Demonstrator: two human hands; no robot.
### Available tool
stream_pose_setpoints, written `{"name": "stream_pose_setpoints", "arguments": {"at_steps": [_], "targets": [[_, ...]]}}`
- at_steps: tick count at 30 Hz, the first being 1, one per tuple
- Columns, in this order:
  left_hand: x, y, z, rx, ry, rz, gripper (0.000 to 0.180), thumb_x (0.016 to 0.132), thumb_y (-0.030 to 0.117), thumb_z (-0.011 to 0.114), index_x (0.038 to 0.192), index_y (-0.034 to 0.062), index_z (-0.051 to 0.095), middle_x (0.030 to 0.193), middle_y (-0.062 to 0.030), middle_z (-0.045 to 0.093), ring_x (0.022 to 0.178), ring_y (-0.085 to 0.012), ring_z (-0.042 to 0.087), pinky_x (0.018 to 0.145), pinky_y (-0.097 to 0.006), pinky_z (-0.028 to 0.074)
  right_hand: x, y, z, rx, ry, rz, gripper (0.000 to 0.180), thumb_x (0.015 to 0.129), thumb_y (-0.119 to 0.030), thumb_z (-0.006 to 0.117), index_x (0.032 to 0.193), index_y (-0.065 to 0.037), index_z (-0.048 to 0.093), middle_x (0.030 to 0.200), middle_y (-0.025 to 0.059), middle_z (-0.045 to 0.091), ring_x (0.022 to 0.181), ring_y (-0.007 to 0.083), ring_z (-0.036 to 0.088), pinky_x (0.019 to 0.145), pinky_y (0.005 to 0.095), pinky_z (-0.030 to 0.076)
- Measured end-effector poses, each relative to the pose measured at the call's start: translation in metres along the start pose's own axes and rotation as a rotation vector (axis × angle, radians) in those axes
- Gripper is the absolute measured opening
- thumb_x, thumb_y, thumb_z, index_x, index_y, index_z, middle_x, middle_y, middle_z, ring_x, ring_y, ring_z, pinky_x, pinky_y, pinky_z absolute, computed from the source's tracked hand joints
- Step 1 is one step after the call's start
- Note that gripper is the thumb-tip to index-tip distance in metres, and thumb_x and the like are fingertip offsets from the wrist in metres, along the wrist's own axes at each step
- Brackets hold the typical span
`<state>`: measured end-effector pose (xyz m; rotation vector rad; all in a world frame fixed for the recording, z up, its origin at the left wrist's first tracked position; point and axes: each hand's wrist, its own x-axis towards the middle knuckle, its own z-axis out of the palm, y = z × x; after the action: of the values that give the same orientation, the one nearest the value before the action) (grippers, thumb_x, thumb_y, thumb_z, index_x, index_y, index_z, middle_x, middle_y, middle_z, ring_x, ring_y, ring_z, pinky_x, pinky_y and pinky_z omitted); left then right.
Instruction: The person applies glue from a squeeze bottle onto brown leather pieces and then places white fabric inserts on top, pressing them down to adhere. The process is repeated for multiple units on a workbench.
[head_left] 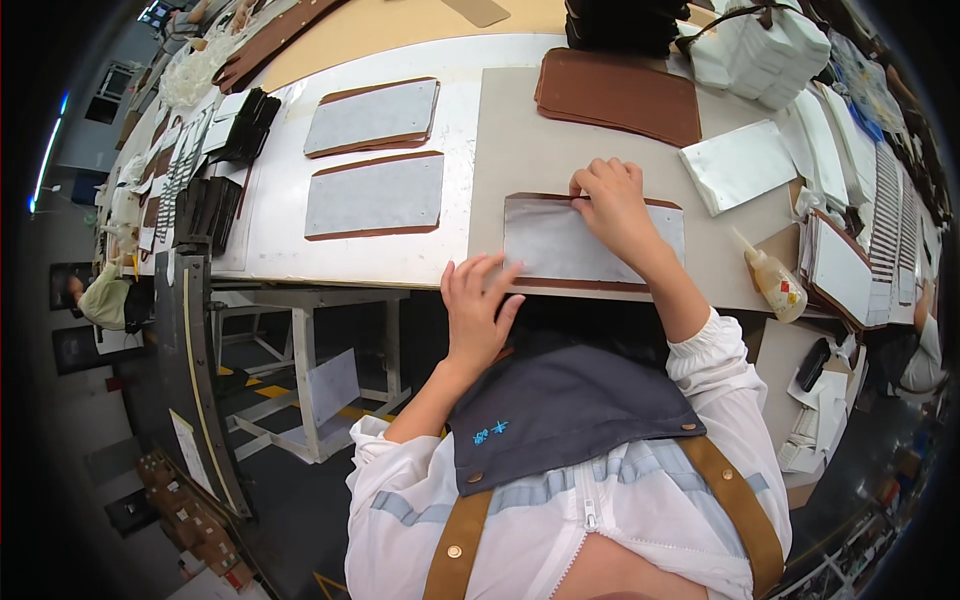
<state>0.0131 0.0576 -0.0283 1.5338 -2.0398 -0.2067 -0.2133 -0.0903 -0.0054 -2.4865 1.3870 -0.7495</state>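
A brown leather-like panel point(590, 285) lies near the table's front edge, with a grey-white sheet point(560, 240) covering most of it and brown strips showing along its long edges. My right hand point(610, 205) reaches over the sheet, fingers bent and pinched together at the panel's far edge. Just off the left end of the panel is my left hand point(478, 300), its fingers spread and nothing in them; the fingertips come close to the near left corner.
Two similar covered stacks point(372, 118) lie to the left. Brown panels point(620, 95) are piled beyond my right hand. A white pad point(738, 165), a glue bottle point(775, 285) and bundled pieces point(840, 265) are on the right. Black bundles point(208, 210) stand at far left.
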Motion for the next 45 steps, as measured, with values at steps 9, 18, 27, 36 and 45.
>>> {"name": "stream_pose_setpoints", "arguments": {"at_steps": [9, 18, 27, 36, 45], "targets": [[0.061, 0.006, -0.005, -0.701, 0.006, -0.373, 0.021, 0.091, 0.005, 0.069, 0.11, -0.0017, 0.066, 0.092, -0.0088, 0.07, 0.08, -0.0172, 0.063, 0.076, -0.029, 0.05, -0.015, -0.019, -0.049, 0.266, 0.185, -0.02, 0.009, 0.082, -0.006, 0.074, 0.085, -0.009, 0.067, 0.087, -0.0002, 0.064, 0.094, 0.0204, 0.057, 0.097, 0.0403, 0.032], [0.073, 0.028, -0.012, -0.61, 0.132, -0.241, 0.009, 0.09, -0.001, 0.066, 0.099, -0.0019, 0.067, 0.079, -0.0091, 0.067, 0.067, -0.0142, 0.06, 0.065, -0.028, 0.048, -0.029, -0.037, -0.055, 0.139, 0.348, -0.124, 0.042, 0.081, -0.005, 0.073, 0.122, -0.013, 0.069, 0.112, 0.0046, 0.063, 0.106, 0.0236, 0.057, 0.108, 0.0469, 0.03], [0.073, 0.033, -0.014, -0.63, 0.116, -0.325, 0.004, 0.092, 0.0, 0.067, 0.095, -0.0023, 0.066, 0.075, -0.002, 0.065, 0.069, -0.0068, 0.056, 0.064, -0.024, 0.046, -0.037, -0.055, -0.039, 0.028, 0.339, -0.132, 0.053, 0.081, -0.005, 0.073, 0.132, -0.014, 0.065, 0.128, 0.0066, 0.059, 0.119, 0.0247, 0.053, 0.115, 0.0508, 0.025], [0.082, 0.046, -0.005, -0.329, 0.379, -0.194, 0.023, 0.085, -0.002, 0.069, 0.108, 0.0017, 0.07, 0.106, -0.0111, 0.07, 0.099, -0.024, 0.066, 0.083, -0.032, 0.053, -0.024, -0.051, -0.039, 0.167, 0.445, -0.095, 0.021, 0.077, -0.005, 0.077, 0.094, -0.013, 0.067, 0.117, 0.0064, 0.058, 0.112, 0.0267, 0.053, 0.112, 0.0537, 0.028], [0.09, 0.033, -0.033, -0.318, 0.259, -0.039, 0.032, 0.081, -0.011, 0.065, 0.108, 0.005, 0.072, 0.114, -0.0104, 0.071, 0.106, -0.0272, 0.067, 0.082, -0.035, 0.056, -0.045, -0.051, -0.058, 0.214, 0.524, -0.04, 0.03, 0.082, -0.008, 0.076, 0.109, -0.011, 0.066, 0.121, 0.0102, 0.059, 0.114, 0.0286, 0.053, 0.111, 0.0518, 0.03]]}}
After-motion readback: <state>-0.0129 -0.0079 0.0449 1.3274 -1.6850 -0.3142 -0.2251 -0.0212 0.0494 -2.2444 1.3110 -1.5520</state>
